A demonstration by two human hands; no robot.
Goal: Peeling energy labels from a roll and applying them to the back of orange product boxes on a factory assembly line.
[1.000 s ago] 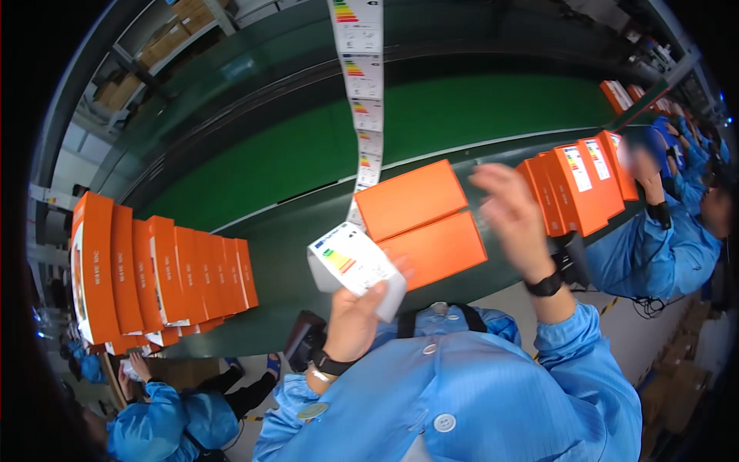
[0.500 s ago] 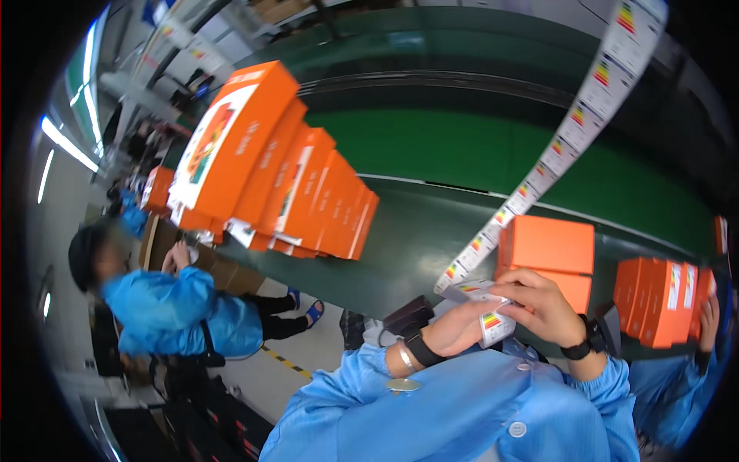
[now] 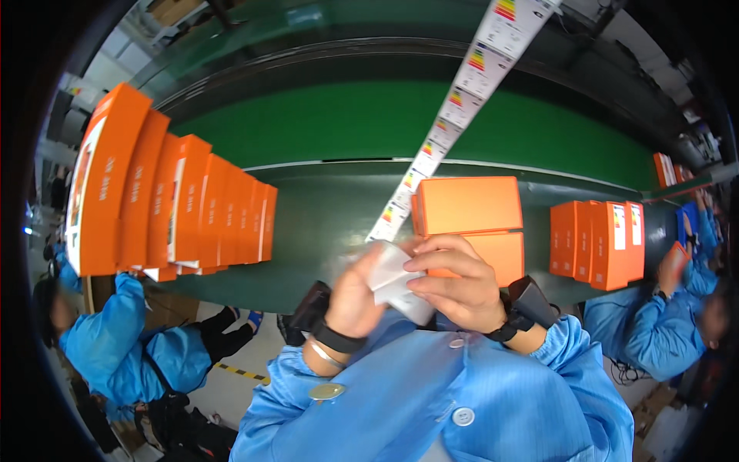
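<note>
A long strip of white labels (image 3: pixel 443 131) with coloured energy bars runs from the upper edge down to my hands. Its lower end, a bent piece of whitish paper (image 3: pixel 391 276), lies between them with its plain side showing. My left hand (image 3: pixel 356 296) grips this paper from the left, thumb and palm against it, partly blurred. From the other side, the bent fingers of my right hand (image 3: pixel 462 286) pinch the paper's edge. Just beyond my right hand, two plain orange boxes (image 3: pixel 469 204) lie on the dark green worktop, partly covered by the fingers.
To the left a tall stack of orange boxes (image 3: pixel 138 185) leans along the worktop (image 3: pixel 308 200). More orange boxes with labels (image 3: pixel 616 242) stand at the right. Behind runs a green belt (image 3: pixel 308 127). People in blue work at left (image 3: pixel 146 339) and right (image 3: pixel 647 316).
The view has swung to the right, so boxes and strip appear farther left. My hands have turned the paper: printed bars showed before, now its plain side faces up.
</note>
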